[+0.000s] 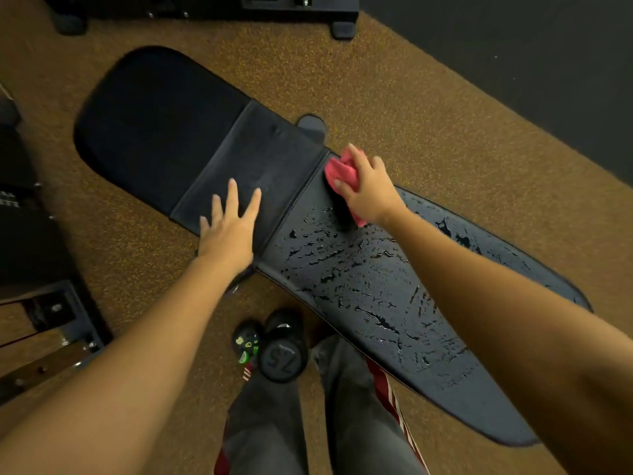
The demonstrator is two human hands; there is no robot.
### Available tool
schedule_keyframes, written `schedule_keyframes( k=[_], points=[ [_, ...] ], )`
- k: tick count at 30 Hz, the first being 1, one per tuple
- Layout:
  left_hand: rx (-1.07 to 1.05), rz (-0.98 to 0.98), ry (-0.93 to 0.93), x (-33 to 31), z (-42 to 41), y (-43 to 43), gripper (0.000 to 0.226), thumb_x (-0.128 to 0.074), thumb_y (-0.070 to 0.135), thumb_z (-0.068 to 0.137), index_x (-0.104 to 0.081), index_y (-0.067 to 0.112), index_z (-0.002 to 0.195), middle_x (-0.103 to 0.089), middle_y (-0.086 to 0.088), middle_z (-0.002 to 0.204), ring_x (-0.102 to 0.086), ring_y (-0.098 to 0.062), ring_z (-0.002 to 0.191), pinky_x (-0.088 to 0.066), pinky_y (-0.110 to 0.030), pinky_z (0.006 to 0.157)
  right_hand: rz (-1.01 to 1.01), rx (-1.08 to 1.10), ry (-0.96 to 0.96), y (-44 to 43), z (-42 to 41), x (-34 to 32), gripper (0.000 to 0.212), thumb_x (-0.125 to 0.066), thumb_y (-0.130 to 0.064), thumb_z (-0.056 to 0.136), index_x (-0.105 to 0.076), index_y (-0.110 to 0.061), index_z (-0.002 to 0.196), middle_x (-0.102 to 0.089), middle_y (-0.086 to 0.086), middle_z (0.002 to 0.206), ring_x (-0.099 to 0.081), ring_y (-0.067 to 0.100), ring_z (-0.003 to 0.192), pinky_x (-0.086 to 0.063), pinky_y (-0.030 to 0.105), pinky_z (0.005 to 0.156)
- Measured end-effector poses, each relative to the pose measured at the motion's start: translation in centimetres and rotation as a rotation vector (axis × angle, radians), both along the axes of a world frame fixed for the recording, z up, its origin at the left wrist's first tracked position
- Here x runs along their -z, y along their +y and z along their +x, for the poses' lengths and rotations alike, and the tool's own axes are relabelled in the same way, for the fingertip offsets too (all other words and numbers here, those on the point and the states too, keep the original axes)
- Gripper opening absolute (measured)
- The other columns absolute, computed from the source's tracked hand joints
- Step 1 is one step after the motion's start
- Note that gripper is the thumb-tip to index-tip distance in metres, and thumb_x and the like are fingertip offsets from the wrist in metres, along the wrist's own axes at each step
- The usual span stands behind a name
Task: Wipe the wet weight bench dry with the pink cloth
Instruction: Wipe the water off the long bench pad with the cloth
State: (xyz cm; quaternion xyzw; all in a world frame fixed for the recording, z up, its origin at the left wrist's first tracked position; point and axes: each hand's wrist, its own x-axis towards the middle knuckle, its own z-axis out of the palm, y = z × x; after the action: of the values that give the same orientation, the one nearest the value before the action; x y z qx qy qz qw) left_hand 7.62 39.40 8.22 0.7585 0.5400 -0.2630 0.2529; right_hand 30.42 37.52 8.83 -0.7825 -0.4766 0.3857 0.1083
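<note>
A black padded weight bench (161, 132) runs from upper left to lower right. Its long right pad (359, 289) is covered in water streaks and drops, while the left pads look dry. My right hand (368, 188) presses the bunched pink cloth (337, 168) onto the far top corner of the wet pad, by the seam. The cloth shows above and below my fingers. My left hand (231, 222) lies flat with fingers spread on the narrow middle pad, holding nothing.
A black dumbbell (282, 351) marked 25 lies on the brown speckled floor beside my feet, under the bench's near edge. Black equipment frames stand at the left (51, 313) and along the top (301, 8). A dark wall fills the upper right.
</note>
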Motion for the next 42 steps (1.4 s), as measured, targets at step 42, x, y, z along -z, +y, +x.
schedule_keyframes(
  k=[42],
  points=[
    [0.014, -0.049, 0.015, 2.2, 0.3, 0.9, 0.117, -0.071, -0.005, 0.076, 0.017, 0.029, 0.147, 0.033, -0.008, 0.151, 0.014, -0.038, 0.142, -0.015, -0.05, 0.114, -0.164, -0.32, -0.422, -5.4, -1.3, 2.2, 0.06, -0.025, -0.045, 0.1, 0.001, -0.026, 0.151, -0.041, 0.015, 0.134, -0.063, 0.029, 0.085, -0.042, 0.03, 0.056]
  ],
)
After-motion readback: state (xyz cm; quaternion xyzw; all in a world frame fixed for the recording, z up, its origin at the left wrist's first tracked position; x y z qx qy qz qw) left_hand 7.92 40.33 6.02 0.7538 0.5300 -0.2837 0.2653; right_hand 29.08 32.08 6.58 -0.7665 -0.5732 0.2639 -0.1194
